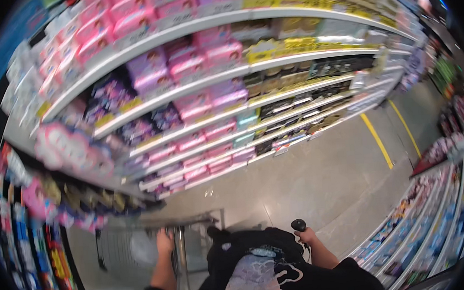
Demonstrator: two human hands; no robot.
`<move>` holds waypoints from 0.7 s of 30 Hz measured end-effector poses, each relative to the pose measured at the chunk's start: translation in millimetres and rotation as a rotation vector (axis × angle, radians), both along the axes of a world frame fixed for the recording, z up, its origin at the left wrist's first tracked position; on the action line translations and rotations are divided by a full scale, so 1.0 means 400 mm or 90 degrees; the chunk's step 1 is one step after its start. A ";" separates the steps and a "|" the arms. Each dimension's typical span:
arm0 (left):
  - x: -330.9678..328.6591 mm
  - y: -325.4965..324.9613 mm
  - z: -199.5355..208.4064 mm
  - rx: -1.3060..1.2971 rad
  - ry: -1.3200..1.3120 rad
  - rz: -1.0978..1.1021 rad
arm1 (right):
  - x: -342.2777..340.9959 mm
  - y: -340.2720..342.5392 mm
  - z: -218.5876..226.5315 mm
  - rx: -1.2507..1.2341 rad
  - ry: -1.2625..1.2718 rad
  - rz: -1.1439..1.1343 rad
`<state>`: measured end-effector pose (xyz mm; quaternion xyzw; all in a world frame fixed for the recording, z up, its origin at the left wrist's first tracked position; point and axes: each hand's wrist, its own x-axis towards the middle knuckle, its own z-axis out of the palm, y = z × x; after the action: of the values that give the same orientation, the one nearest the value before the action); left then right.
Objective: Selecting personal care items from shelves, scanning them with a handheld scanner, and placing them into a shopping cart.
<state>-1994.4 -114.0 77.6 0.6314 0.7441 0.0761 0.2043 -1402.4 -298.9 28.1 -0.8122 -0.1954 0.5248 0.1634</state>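
At the lower left, my left hand point(165, 241) is closed on the handlebar point(183, 252) of a wire shopping cart point(112, 247). Inside the cart lies a whitish, see-through bundle point(143, 248), too blurred to name. To the right of my body, my right hand point(307, 238) is closed round a black object with a rounded head point(299, 225). Its head sticks up above my fingers, and its kind does not show. A thin pale cord or strap point(308, 254) hangs just below that hand.
Ahead, long white shelves point(187, 129) hold pink, purple and brown packs. A cloud-shaped pink-and-white sign point(71, 149) marks the shelf end. More stocked shelves point(417, 217) rise at the right and racks point(34, 258) at the left. Yellow lines point(378, 141) cross the grey floor point(258, 203).
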 end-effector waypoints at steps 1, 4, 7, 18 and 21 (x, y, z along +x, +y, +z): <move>0.032 0.024 0.007 -0.012 0.013 -0.011 | 0.028 -0.051 -0.050 0.008 0.032 -0.042; 0.061 -0.029 -0.008 -0.010 -0.012 0.103 | 0.052 -0.055 -0.023 0.006 0.049 -0.052; 0.186 0.023 0.008 -0.069 0.045 0.084 | 0.109 -0.162 -0.080 0.027 0.089 -0.108; 0.329 -0.080 0.055 -0.167 0.011 0.038 | 0.195 -0.304 -0.047 -0.054 0.072 -0.213; 0.349 -0.069 0.042 -0.161 -0.011 0.015 | 0.149 -0.300 -0.047 -0.012 0.100 -0.234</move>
<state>-1854.9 -141.6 94.3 0.5908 0.7536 -0.0108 0.2878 -1342.6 -418.8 9.4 -0.7922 -0.0255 0.5498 0.2638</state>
